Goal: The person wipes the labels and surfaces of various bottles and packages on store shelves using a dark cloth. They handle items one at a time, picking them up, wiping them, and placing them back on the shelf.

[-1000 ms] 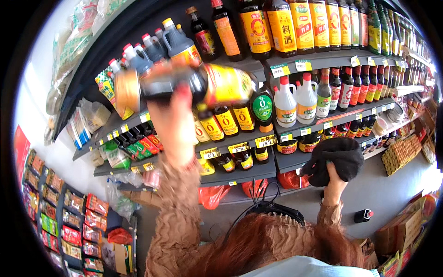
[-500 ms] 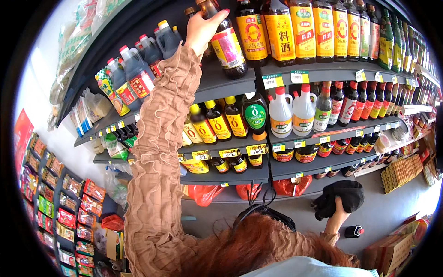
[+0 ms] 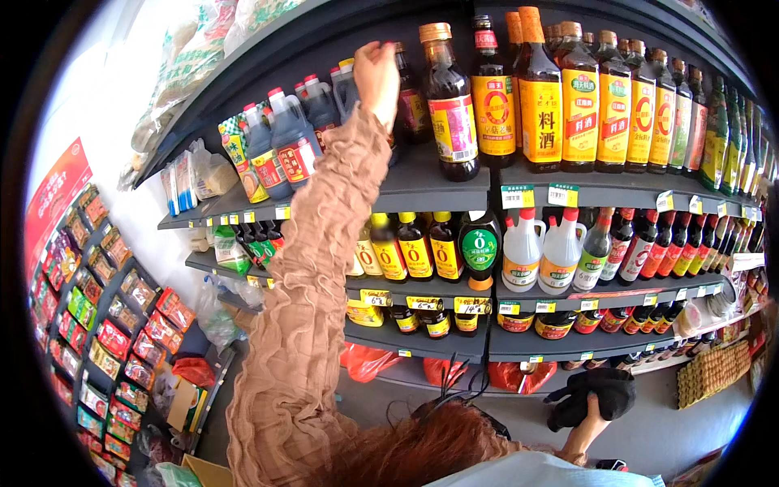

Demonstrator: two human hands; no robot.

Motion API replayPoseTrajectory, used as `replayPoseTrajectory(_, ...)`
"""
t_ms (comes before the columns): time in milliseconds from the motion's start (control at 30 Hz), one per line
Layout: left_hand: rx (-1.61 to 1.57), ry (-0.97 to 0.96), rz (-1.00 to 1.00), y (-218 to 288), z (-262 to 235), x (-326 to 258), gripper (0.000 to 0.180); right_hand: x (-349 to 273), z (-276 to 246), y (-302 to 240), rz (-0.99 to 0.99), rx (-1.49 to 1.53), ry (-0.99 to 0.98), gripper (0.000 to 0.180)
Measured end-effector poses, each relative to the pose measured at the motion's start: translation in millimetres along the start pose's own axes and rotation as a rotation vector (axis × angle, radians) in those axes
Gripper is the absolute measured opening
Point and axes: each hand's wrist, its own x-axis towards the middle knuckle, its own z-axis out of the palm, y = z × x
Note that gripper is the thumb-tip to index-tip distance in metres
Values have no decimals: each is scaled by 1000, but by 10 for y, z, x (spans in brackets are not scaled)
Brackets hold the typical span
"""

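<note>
My left hand (image 3: 377, 77) is raised to the top shelf, its fingers bent and closed. What they hold, if anything, is hidden behind the hand. Just right of it stands a dark bottle (image 3: 412, 114), partly covered. Farther right, a dark sauce bottle with a pink and yellow label (image 3: 453, 122) stands upright near the shelf's front edge, apart from my hand. At lower right my right hand (image 3: 594, 415) grips a bunched black cloth (image 3: 621, 394).
Yellow-labelled bottles (image 3: 540, 114) line the top shelf (image 3: 438, 191) to the right. Blue-grey jugs (image 3: 294, 146) stand left of my sleeve. White jugs (image 3: 521, 252) fill part of the shelf below. Packets hang on a rack (image 3: 114, 337) at left; egg trays (image 3: 714, 377) lie at right.
My left hand has let go of the pink-labelled bottle, now standing on the shelf, and moved left of it. My right hand still grips the black cloth. The view has shifted.
</note>
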Motion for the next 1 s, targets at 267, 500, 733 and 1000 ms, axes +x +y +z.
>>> replayPoseTrajectory(267,677,-269,-230,-1408,377,813,45,-6,-90,-18,148,-6,10,34)
replayPoseTrajectory(500,844,-335,-130,-1053,431,699,35,-52,-148,-7,174,-66,109,34)
replayPoseTrajectory(733,735,-125,163,-813,166,407,48,-75,13,92,89,-59,81,26)
replayPoseTrajectory(1000,215,-308,53,-253,-153,230,27,-20,353,112,83,-22,-99,28)
